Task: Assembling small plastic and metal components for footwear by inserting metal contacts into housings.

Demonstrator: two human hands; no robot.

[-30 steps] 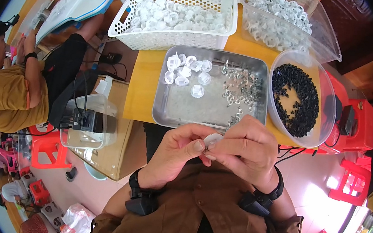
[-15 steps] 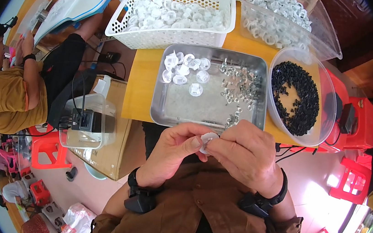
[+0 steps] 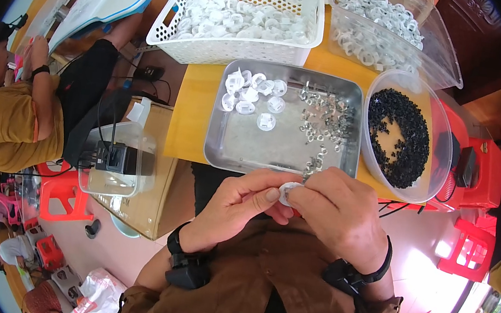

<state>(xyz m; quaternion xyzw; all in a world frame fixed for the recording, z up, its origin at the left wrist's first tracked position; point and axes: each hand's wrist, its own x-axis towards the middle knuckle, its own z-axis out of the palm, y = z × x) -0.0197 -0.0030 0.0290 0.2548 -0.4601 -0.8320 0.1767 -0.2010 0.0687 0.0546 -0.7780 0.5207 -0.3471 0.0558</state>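
Between my two hands, just in front of the tray's near edge, is a small round white plastic part [image 3: 287, 193]. My left hand [image 3: 252, 200] pinches its left side between thumb and fingers. The fingers of my right hand [image 3: 337, 209] close on its right side and hide part of it. Beyond my hands, a shallow metal tray [image 3: 245, 150] holds several similar white round parts [image 3: 247, 93] at its left. Small shiny metal pieces [image 3: 329, 119] lie scattered along the tray's right side, down toward my right hand.
Behind the tray stand a white perforated basket [image 3: 237, 53] and a clear bin [image 3: 392, 49], both full of white parts. A round clear tub [image 3: 439, 150] of small black pieces is at the right. A co-worker [image 3: 17, 117] sits at the left, beyond a cardboard box [image 3: 166, 190].
The white part has shifted slightly right and turned in my fingers. My right hand has moved a little right and down. The whole view has shifted slightly.
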